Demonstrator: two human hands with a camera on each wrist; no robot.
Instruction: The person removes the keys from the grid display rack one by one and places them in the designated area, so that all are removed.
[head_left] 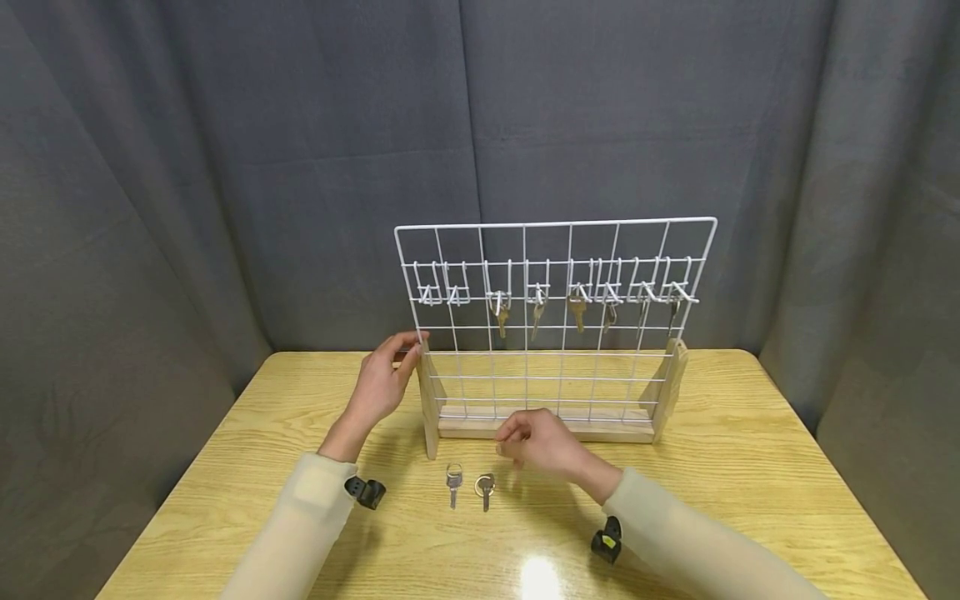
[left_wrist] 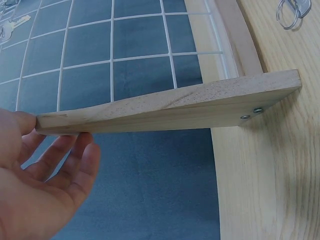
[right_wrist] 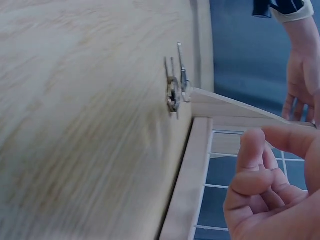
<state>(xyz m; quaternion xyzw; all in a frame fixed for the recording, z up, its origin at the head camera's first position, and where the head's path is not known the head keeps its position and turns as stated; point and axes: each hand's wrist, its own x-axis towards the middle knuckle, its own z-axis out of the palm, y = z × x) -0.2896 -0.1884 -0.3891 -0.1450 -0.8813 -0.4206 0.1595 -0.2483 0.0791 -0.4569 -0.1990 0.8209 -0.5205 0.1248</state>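
Observation:
A white wire grid rack [head_left: 555, 222] stands on wooden feet, with several keys such as a brass one [head_left: 577, 310] hanging from its hooks. My left hand [head_left: 378, 385] grips the top of the rack's left wooden upright [left_wrist: 165, 111], thumb on one side and fingers on the other. In front of the rack, my right hand [head_left: 543, 446] is above the table with fingers loosely curled; the right wrist view shows nothing held. Left of it, a silver key with a ring [head_left: 453, 481] and a darker key on a ring [head_left: 486, 485] lie apart on the table.
The wood-grain table [head_left: 420, 550] runs back to a dark grey curtain [head_left: 330, 167], with more curtain at both sides. The two leftmost hooks [head_left: 455, 295] bear no keys. A wooden crossbar [head_left: 615, 432] joins the rack's feet.

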